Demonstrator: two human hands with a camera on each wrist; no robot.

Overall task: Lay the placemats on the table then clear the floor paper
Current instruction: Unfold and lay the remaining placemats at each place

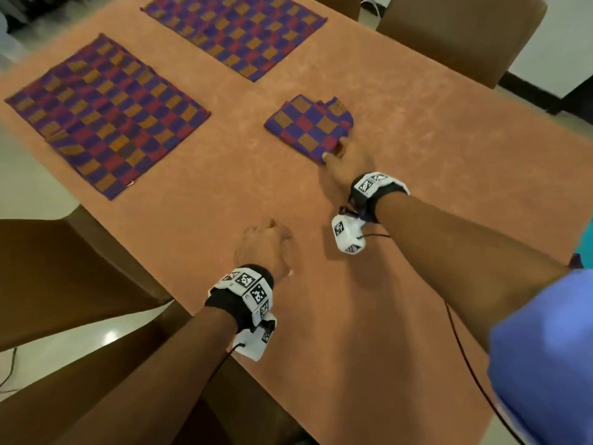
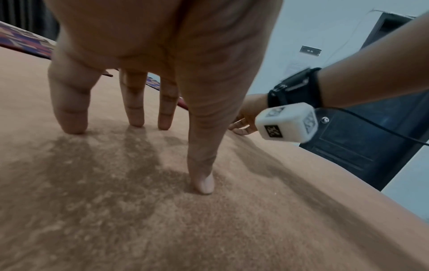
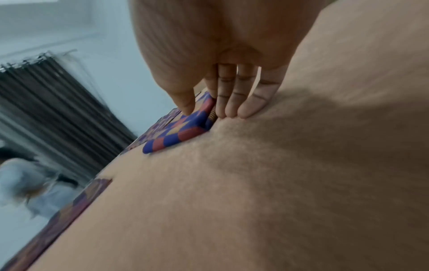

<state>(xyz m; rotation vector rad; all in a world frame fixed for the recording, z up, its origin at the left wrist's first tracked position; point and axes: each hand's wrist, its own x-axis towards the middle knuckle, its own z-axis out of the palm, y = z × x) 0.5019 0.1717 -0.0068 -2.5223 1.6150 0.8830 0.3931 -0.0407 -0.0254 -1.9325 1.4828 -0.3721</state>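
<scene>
Two purple, red and orange checked placemats lie flat on the orange-covered table [image 1: 288,364]: one at the near left [image 1: 106,114], one farther back [image 1: 237,30]. A third placemat [image 1: 308,123] lies folded at centre right. My right hand [image 1: 343,159] pinches its near corner; in the right wrist view the thumb [image 3: 183,104] sits on top of the folded mat [image 3: 176,135] and the fingers [image 3: 232,102] lie against its edge. My left hand [image 1: 263,248] rests on bare tablecloth nearer to me, straight fingertips [image 2: 74,121] touching the cloth, holding nothing. No floor paper is in view.
A brown chair [image 1: 64,277] stands at the table's left corner, and another [image 1: 462,30] at the far right edge. The pale tiled floor [image 1: 38,194] shows to the left. A blurred person [image 3: 25,179] is beyond the table, and a dark door [image 2: 371,139] behind my right arm.
</scene>
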